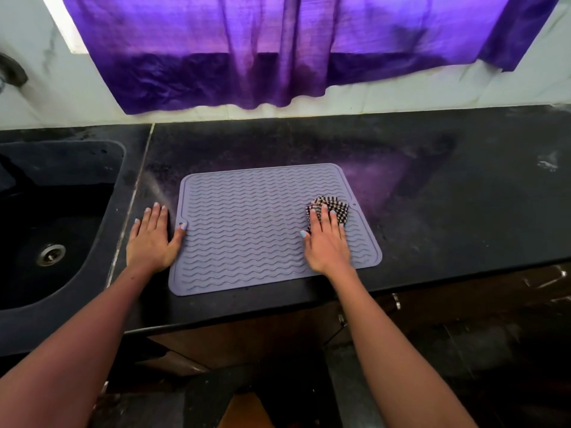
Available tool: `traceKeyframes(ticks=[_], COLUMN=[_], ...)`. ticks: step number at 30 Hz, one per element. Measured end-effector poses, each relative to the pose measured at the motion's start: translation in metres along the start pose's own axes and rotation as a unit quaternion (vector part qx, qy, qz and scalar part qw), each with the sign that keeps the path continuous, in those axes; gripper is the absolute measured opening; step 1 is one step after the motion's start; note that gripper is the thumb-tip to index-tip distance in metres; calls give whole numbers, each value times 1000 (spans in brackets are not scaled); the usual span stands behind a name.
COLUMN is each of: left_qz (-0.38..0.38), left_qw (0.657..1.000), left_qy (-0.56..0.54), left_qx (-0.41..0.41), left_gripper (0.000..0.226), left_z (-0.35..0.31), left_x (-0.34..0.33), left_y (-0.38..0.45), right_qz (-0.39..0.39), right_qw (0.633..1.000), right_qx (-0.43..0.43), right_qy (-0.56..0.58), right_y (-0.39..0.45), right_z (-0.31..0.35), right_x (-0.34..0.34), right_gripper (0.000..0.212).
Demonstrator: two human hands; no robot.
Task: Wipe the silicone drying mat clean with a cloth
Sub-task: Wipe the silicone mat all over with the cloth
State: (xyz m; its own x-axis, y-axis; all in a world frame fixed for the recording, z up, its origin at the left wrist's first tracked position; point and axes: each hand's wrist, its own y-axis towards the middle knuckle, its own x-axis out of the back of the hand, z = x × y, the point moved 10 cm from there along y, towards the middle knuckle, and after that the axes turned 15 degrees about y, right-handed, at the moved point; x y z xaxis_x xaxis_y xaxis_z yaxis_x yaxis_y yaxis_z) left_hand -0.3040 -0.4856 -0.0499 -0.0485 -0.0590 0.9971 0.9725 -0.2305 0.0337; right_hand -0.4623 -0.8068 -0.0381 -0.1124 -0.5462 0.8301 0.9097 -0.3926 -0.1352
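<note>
The mat (247, 223), one grey sheet with wavy ridges and a raised rim, lies flat on the dark counter (448, 211), its near edge close to the counter's front edge and the sink to its left. Two bare forearms reach in from the near side. The left hand (153, 239) lies flat with its fingers straight and spread: the palm and four fingers rest on the counter just beside the mat's left edge, while the thumb reaches onto the mat's rim, next to a small hole there. It grasps nothing. The right hand (326, 239) lies flat on the right part of the mat with straight fingers pressing down on one cloth (332, 205), a bunched, dark-and-light checked piece that shows beyond the fingertips, near the mat's right edge. The fingers are not curled round it.

At the left, one dark sink (117, 168) is sunk into the counter; a single round metal drain (51, 254) sits in its bottom, and I cannot tell whether any water stands in the basin. Beyond the counter runs a pale wall (401, 97), and one purple curtain (278, 47) hangs down over it, its lower hem well above the counter's far edge.
</note>
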Motion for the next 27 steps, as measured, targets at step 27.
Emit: traceKeyframes(ticks=[27], left_qz=[-4], left_qw=[1000], left_qy=[-7], left_qx=[4], left_gripper=[95], left_z=[2], left_x=[1], left_y=[1], right_qz=[-37], right_qw=[999], right_qx=[14], right_qy=[8], right_y=[1], right_z=[-27], right_x=[26], right_gripper=[60])
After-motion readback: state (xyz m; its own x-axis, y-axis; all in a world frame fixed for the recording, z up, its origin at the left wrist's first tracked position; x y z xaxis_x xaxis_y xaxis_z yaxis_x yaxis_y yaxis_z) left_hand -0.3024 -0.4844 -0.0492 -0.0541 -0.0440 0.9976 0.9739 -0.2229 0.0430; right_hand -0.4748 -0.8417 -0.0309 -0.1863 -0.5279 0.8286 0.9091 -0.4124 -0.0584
